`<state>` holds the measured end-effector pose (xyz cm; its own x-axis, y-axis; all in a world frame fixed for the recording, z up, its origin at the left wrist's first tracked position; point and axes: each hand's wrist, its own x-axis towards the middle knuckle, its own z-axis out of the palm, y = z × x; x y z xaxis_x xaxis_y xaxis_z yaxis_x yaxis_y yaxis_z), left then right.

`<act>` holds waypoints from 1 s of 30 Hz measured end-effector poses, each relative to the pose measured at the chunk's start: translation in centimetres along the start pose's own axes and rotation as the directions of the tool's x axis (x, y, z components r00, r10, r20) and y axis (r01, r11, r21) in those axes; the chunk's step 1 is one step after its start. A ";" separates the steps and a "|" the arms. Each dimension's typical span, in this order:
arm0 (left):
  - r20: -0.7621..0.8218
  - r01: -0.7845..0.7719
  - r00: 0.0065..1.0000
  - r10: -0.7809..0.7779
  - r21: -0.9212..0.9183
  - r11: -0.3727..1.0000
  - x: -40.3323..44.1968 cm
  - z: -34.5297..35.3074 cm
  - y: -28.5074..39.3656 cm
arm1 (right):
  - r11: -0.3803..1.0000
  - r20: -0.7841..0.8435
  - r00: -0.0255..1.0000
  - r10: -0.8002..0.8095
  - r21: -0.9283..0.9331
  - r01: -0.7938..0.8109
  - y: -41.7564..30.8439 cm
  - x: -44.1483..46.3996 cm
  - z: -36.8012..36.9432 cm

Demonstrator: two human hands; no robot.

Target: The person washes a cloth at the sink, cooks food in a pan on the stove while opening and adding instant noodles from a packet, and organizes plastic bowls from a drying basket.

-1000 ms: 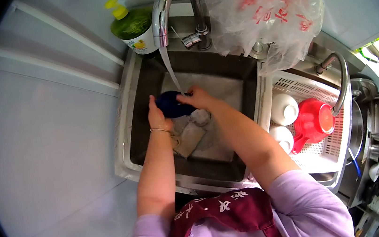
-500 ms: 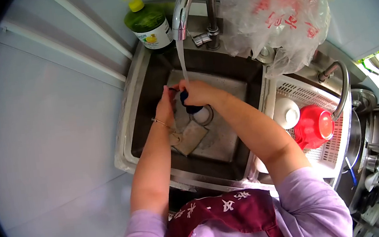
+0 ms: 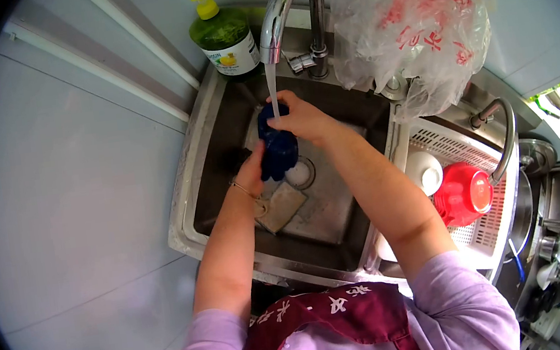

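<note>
Under the running faucet [image 3: 271, 54], a dark blue, wavy-edged thing [image 3: 281, 154] is between my hands. I cannot tell whether it is cloth or a bowl. My right hand [image 3: 301, 120] grips its upper end, close to the falling water. Lower down, my left hand [image 3: 250, 171] holds its left side, thumb along the edge, other fingers mostly hidden. A dark patch beside the left fingers cannot be made out. Below the hands, a beige scrubbing pad [image 3: 282, 207] lies on the bottom of the sink [image 3: 328, 221], beside the round drain [image 3: 299, 172].
A green pump bottle [image 3: 225, 42] stands at the sink's back left corner. Plastic bags [image 3: 412, 26] hang at the back right. On the right, a white drying rack [image 3: 472, 232] holds a white bowl [image 3: 424, 173] and red bowls [image 3: 464, 194], with a second faucet [image 3: 508, 126] over it.
The dark blue thing has come into fuller view, spread downward between the hands. My right hand has shifted slightly up and right; my left hand has moved down and turned.
</note>
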<state>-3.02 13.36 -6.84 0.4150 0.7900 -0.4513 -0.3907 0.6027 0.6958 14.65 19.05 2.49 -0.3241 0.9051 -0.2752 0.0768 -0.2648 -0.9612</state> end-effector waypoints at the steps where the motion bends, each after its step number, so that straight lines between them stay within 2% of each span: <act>1: -0.110 -0.039 0.992 0.063 0.202 0.979 0.3 -0.6 -0.4 | 0.998 0.068 0.997 -0.033 -0.057 0.037 -0.2 -0.1 -0.3; 2: -0.111 -0.038 0.992 0.062 0.201 0.979 0.6 -1.2 -0.8 | 0.991 0.137 0.989 -0.061 -0.110 0.077 -0.4 -0.2 -0.5; 3: -0.142 -0.064 0.981 0.132 0.406 0.912 0.3 -0.3 -0.1 | 0.991 0.138 0.989 -0.060 -0.110 0.075 -0.1 0.2 -0.4; 4: -0.157 -0.076 0.965 0.208 0.594 0.801 0.0 0.5 0.7 | 0.961 0.223 0.972 -0.077 -0.243 0.132 0.2 0.6 -0.2; 5: -0.157 -0.076 0.965 0.208 0.595 0.800 -0.3 1.3 1.3 | 0.909 0.307 0.948 -0.082 -0.367 0.197 0.5 1.1 0.0; 6: -0.120 -0.158 0.961 0.248 0.496 0.854 -0.5 1.9 1.9 | 0.909 0.306 0.948 -0.084 -0.366 0.199 0.1 1.0 0.4; 7: -0.089 -0.235 0.953 0.290 0.385 0.892 -0.5 2.2 2.2 | 0.836 0.293 0.947 -0.132 -0.480 0.265 -0.3 0.9 0.8; 8: -0.088 -0.235 0.953 0.290 0.386 0.892 -0.2 1.8 2.2 | 0.743 0.286 0.941 -0.181 -0.587 0.321 -0.8 0.8 1.0; 9: -0.131 -0.159 0.966 0.221 0.370 0.915 0.3 0.8 2.1 | 0.743 0.286 0.941 -0.182 -0.587 0.322 -1.3 0.7 1.2; 10: -0.173 -0.081 0.974 0.150 0.351 0.933 0.7 0.1 2.0 | 0.681 0.265 0.948 -0.178 -0.662 0.313 -1.9 0.6 1.3; 11: -0.171 -0.081 0.974 0.150 0.352 0.932 0.9 -0.5 1.5 | 0.614 0.243 0.954 -0.176 -0.730 0.300 -2.4 0.5 1.4; 12: -0.167 -0.120 0.971 0.173 0.285 0.951 0.9 -0.6 1.3 | 0.615 0.241 0.954 -0.176 -0.730 0.298 -3.0 0.5 1.3; 14: -0.163 -0.158 0.967 0.195 0.214 0.964 0.9 -0.8 0.8 | 0.646 0.316 0.943 -0.102 -0.701 0.304 -4.1 0.9 0.9; 15: -0.137 -0.121 0.982 0.132 0.086 0.989 0.7 -0.6 0.7 | 0.645 0.315 0.944 -0.100 -0.702 0.303 -3.7 1.6 0.6; 16: -0.104 -0.078 0.992 0.073 -0.042 0.996 0.6 -0.3 0.6 | 0.760 0.233 0.971 -0.057 -0.620 0.193 -3.3 2.1 0.5; 17: -0.104 -0.080 0.992 0.075 -0.044 0.996 0.5 -0.1 0.3 | 0.853 0.157 0.988 -0.001 -0.516 0.083 -2.8 2.6 0.3; 19: -0.038 -0.016 0.999 0.009 -0.194 0.981 0.3 0.7 -0.2 | 0.886 0.114 0.994 -0.002 -0.461 0.055 -2.4 2.7 -0.1; 20: -0.039 -0.018 0.999 0.010 -0.194 0.981 0.2 1.1 -0.3 | 0.965 0.073 0.995 0.069 -0.258 -0.048 -2.2 2.9 -0.3; 21: 0.079 -0.029 0.996 0.046 -0.203 0.979 -0.1 2.0 0.0 | 0.989 0.047 0.988 0.147 -0.039 -0.146 -1.9 3.0 -0.4; 22: 0.195 -0.038 0.978 0.080 -0.213 0.976 -0.4 2.6 0.0 | 0.989 0.047 0.988 0.147 -0.040 -0.146 -1.5 3.2 -0.3; 23: 0.195 -0.038 0.977 0.081 -0.214 0.976 -0.3 2.7 -0.4 | 0.993 -0.031 0.993 0.110 0.042 -0.108 -1.1 3.3 -0.1; 24: 0.165 0.010 0.985 0.041 -0.298 0.955 -0.2 2.9 -0.8 | 0.991 -0.111 0.991 0.078 0.120 -0.064 -0.6 3.3 0.0; 25: 0.138 0.052 0.990 0.001 -0.381 0.923 -0.2 3.0 -0.9 | 0.991 -0.111 0.991 0.077 0.118 -0.063 -0.2 3.3 0.1; 27: 0.192 0.071 0.981 0.012 -0.419 0.905 -0.3 3.1 -1.0 | 0.980 -0.271 0.943 -0.195 -0.086 0.178 0.8 2.8 0.2; 28: 0.246 0.094 0.969 0.023 -0.453 0.887 -0.5 3.6 -0.6 | 0.980 -0.273 0.942 -0.196 -0.087 0.179 0.7 1.8 0.2; 29: 0.248 0.094 0.969 0.023 -0.452 0.887 -0.7 4.1 -0.2 | 0.897 -0.250 0.886 -0.390 -0.320 0.305 0.8 0.5 0.3; 30: 0.144 0.047 0.989 0.032 -0.514 0.857 -1.1 5.1 0.7 | 0.745 -0.179 0.806 -0.564 -0.531 0.404 0.9 -0.8 0.4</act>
<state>0.44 12.30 -3.02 0.5160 0.7845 -0.3440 -0.7372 0.6112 0.2879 14.60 18.00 1.88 -0.1361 0.9385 0.3173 0.4271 0.3446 -0.8360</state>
